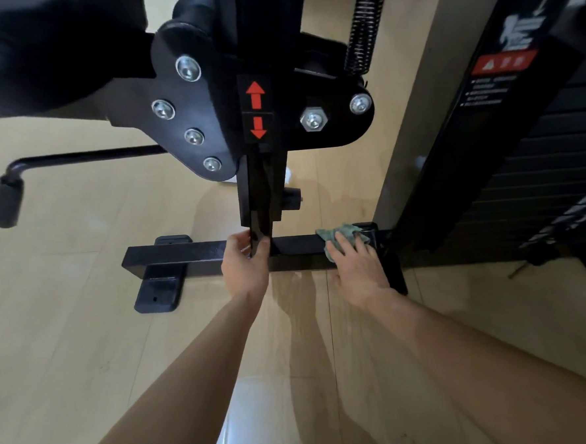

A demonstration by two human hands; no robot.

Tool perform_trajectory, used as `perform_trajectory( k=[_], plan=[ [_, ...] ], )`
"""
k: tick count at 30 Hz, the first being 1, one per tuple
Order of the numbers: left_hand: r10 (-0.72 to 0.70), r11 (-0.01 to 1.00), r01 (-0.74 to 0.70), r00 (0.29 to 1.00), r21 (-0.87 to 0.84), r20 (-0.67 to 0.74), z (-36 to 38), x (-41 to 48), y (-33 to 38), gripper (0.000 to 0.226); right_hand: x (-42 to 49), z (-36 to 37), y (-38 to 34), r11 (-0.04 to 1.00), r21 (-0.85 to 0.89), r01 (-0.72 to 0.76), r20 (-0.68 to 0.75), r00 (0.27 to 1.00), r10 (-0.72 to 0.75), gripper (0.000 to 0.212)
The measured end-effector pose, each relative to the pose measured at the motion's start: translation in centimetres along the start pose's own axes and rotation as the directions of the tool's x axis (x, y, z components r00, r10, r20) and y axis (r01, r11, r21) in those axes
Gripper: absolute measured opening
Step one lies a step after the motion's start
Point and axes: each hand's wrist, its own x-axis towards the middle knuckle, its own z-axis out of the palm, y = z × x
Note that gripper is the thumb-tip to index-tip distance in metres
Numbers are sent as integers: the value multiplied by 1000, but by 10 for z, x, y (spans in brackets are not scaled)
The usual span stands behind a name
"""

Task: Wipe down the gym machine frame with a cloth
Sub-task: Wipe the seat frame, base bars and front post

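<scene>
Cloth mostly hidden under flat right hand on base bar; left hand grips upright post; top cropped

Worn on the head, looking forward and steeply down at the wooden floor. Wide-angle, bending straight lines near the edges. Very near the bolted black bracket up top; farther from the low base bar at mid-frame. Single view only.
</scene>
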Motion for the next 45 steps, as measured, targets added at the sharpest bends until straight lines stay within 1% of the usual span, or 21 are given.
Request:
perform_trajectory(
  k=[6, 9, 11, 14, 15, 17, 19, 21, 22, 23, 24, 25, 26, 27, 28, 29, 31, 34, 36, 40, 45],
  plan=[
    [-5, 999, 11, 991, -43, 132, -15, 5, -5, 24, 2, 10, -32, 973, 41, 226, -50, 973, -224, 73],
    [6, 999, -1, 985, -34, 170, -19, 6, -7, 28, 3, 8, -38, 965, -8, 263, -73, 962, -263, 76],
    [16, 999, -10, 982, -32, 186, -21, 6, -9, 31, 8, 4, -29, 974, -34, 224, -103, 968, -227, 69],
    [17, 999, -10, 981, -38, 194, -22, 6, -11, 32, 14, -1, -12, 992, 26, 120, -175, 978, -114, 47],
    [20, 999, -14, 982, -34, 189, -22, 7, -12, 32, 15, 0, -10, 992, 78, 98, -196, 977, -81, 39],
    [25, 999, -19, 985, -34, 173, -21, 9, -12, 29, 12, 0, -17, 951, 307, 41, -242, 970, 36, 29],
    [19, 999, -13, 989, -45, 149, -20, 10, -12, 26, 5, 1, -32, 816, 576, -48, -204, 958, 200, 29],
    [17, 999, -11, 992, -50, 126, -18, 10, -12, 23, 0, 2, -51, 590, 790, -165, -40, 947, 318, 24],
    [23, 999, -17, 993, -48, 120, -18, 10, -12, 22, -2, 2, -59, 406, 882, -242, 88, 929, 361, 17],
    [31, 999, -26, 992, -45, 119, -18, 10, -12, 22, -2, -4, -66, 154, 934, -323, 246, 892, 380, 12],
    [36, 999, -31, 992, -42, 122, -18, 10, -12, 23, -1, -10, -71, -116, 911, -396, 409, 834, 371, 14],
    [40, 999, -35, 991, -42, 129, -19, 10, -12, 23, 0, -16, -73, -355, 824, -442, 554, 762, 336, 16],
    [43, 998, -37, 989, -43, 140, -20, 11, -12, 23, 1, -21, -75, -535, 712, -455, 659, 696, 285, 17],
    [44, 998, -37, 987, -47, 152, -21, 12, -13, 22, 0, -24, -76, -662, 606, -441, 723, 652, 228, 19],
    [41, 998, -32, 985, -53, 166, -23, 13, -13, 21, -2, -23, -79, -746, 520, -416, 753, 636, 170, 22],
    [34, 998, -23, 983, -63, 180, -25, 14, -14, 21, -6, -21, -82, -804, 448, -390, 762, 637, 116, 24],
    [22, 997, -6, 979, -78, 204, -28, 16, -15, 22, -10, -14, -90, -878, 341, -337, 741, 671, 30, 32],
    [14, 996, 6, 974, -86, 225, -31, 17, -14, 25, -5, -9, -96, -933, 213, -289, 663, 744, -79, 36],
    [10, 996, 14, 970, -94, 244, -31, 15, -13, 28, 2, -7, -91, -955, 155, -254, 640, 762, -99, 37],
    [18, 996, 3, 972, -87, 234, -29, 12, -12, 30, 5, -3, -68, -975, 116, -191, 654, 754, -70, 37],
    [39, 999, -31, 976, -44, 213, -22, 5, -12, 27, -2, -5, -29, -973, 229, -4, 720, 674, 167, 39]
  ],
)
